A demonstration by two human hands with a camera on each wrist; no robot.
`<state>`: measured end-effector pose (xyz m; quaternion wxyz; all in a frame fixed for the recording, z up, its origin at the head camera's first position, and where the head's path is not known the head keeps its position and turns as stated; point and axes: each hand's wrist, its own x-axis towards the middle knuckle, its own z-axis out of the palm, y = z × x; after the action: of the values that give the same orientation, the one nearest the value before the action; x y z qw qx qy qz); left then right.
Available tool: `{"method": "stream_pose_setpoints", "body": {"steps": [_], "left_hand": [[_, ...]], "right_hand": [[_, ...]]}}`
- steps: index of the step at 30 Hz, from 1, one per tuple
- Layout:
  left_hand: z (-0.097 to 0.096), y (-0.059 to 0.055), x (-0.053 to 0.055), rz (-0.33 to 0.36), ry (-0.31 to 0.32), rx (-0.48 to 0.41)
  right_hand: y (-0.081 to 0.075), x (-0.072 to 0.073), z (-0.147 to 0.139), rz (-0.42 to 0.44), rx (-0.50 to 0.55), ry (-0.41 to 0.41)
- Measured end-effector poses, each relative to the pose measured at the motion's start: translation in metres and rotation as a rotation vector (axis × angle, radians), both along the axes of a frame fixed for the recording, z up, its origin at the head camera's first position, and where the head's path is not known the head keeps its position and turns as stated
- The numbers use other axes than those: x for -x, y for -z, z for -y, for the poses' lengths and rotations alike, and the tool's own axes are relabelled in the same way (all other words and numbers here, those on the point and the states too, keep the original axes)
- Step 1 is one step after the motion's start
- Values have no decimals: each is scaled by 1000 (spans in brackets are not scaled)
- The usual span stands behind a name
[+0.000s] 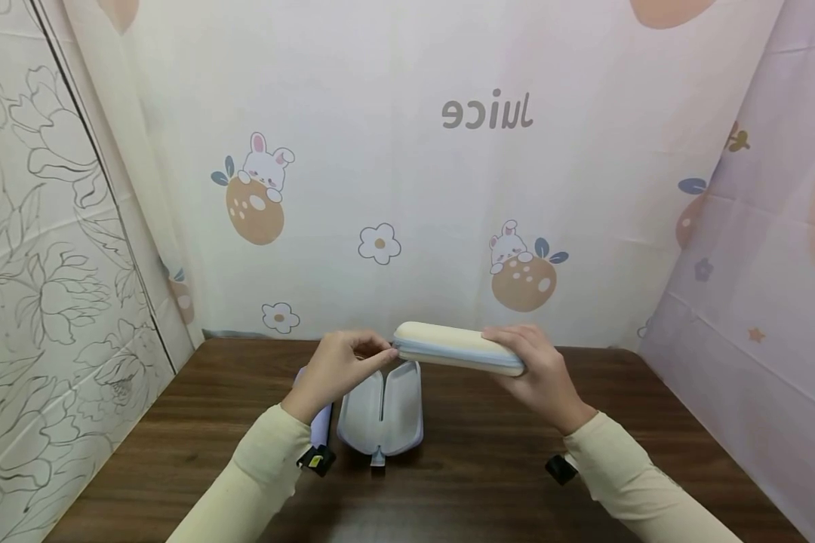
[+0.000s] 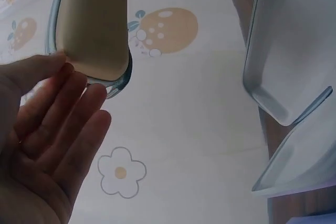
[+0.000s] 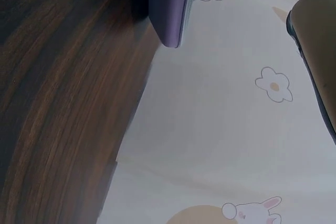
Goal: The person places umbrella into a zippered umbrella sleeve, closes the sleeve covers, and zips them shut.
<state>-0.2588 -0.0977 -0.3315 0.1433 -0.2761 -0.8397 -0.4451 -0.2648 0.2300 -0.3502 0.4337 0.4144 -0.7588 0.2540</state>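
Note:
A slim cream zippered case (image 1: 448, 341) with a blue zip band is held up above the table, its left end slightly higher. My right hand (image 1: 539, 377) grips its right end. At the left end, the thumb and index finger of my left hand (image 1: 345, 368) pinch at the zip edge; the other fingers are loosely extended in the left wrist view. The fingers hide any zip pull. Below, an open case (image 1: 403, 411) with a pale grey inside and purple outer shell (image 3: 169, 9) sits on the table. My right hand is out of the right wrist view.
A flat purple item (image 1: 321, 426) lies left of the open case, partly hidden by my left wrist. The brown wooden table (image 1: 475, 483) ends at a printed curtain (image 1: 435, 188) behind, with more patterned cloth at both sides.

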Motion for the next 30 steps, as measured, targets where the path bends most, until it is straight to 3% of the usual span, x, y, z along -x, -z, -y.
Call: {"method": "stream_pose_setpoints", "body": {"steps": [6,18,25,30], "left_hand": [[-2,2,0,-60,53,-9],[-3,-1,-2,-50,-7,-59],[-2,0,-2,24,-35,-119],[-2,-1,0,147,-1,-263]], "right_hand": [[2,0,0,-7,11,9],[1,0,2,-9,22,13],[2,0,3,-2,42,-10],[1,0,6,-6,44,-21]]}}
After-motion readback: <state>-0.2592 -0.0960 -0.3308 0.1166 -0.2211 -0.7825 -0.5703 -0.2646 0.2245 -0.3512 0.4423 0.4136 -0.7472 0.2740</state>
